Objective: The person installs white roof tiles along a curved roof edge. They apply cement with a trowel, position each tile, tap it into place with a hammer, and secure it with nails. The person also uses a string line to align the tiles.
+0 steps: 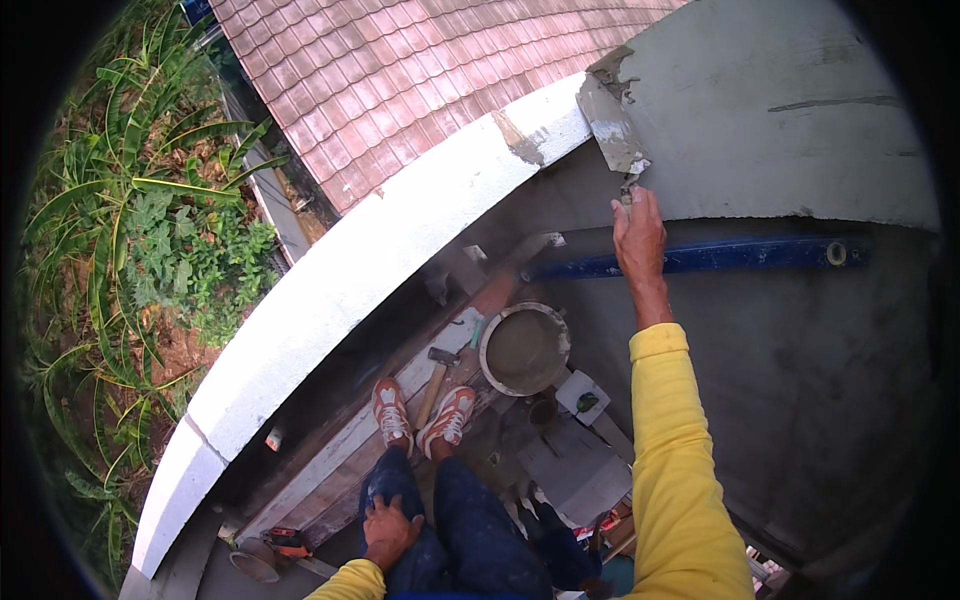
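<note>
- The trowel [614,128] is at the left edge of the grey slab [770,120], by the far end of the white curved ledge [330,290]; I cannot tell whether its blade presses on either.
- It looks light, with a thin, stiff blade; mortar smears probably make it nose-heavy and slick, so the handle, close behind the blade, seems the surest hold.
- The right hand [640,237] wraps its fingers round that handle.
- The left hand [392,528] holds nothing, fingers slightly spread on the left thigh.
- Below the slab's lower edge lies a long blue bar [740,257], likely rigid.
- The bucket [483,357] of grey mortar, probably heavy, sits by the right edge of the planks [345,440], best lifted by its rim.
- Between 2 shoes [450,415] on the planks lies a hammer [432,390], likely head-heavy.
</note>
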`<state>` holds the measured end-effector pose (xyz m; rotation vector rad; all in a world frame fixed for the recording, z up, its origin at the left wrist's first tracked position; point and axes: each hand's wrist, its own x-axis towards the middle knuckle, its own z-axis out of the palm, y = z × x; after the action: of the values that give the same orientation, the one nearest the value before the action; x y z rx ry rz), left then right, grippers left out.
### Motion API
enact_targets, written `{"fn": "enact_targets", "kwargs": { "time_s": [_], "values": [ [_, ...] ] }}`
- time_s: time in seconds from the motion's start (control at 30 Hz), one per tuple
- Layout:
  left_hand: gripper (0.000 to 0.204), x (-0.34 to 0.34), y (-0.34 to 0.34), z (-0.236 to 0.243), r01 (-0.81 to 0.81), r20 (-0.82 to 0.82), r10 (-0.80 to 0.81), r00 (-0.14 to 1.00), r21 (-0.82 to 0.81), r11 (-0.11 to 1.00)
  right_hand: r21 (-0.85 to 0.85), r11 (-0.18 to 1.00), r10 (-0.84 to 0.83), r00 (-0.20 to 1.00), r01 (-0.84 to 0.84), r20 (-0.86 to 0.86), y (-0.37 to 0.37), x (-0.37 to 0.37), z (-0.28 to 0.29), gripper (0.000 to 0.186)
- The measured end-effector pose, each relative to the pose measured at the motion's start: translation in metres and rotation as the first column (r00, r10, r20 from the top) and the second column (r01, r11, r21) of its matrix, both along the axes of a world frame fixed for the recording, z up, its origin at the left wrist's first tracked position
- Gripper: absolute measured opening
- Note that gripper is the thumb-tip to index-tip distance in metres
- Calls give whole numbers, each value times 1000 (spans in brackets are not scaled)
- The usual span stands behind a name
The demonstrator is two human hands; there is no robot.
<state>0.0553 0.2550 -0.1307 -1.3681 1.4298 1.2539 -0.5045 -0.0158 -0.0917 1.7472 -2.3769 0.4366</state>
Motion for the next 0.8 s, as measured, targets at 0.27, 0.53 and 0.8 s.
{"fn": "enact_targets", "kwargs": {
  "time_s": [0.27,0.53,0.8],
  "values": [
    [79,1,0,4,-2,7,2,1000,0,1000,-144,985,-69,983,94,170,1,-8,39,39],
    [79,8,9,3,0,-29,0,1000,-25,1000,-64,998,17,1000,-18,-25,-57,-19,64,41],
    [79,9,14,2,-28,-37,27,999,-44,999,-10,1000,-26,999,26,30,-21,-26,36,39]
  ]
}}
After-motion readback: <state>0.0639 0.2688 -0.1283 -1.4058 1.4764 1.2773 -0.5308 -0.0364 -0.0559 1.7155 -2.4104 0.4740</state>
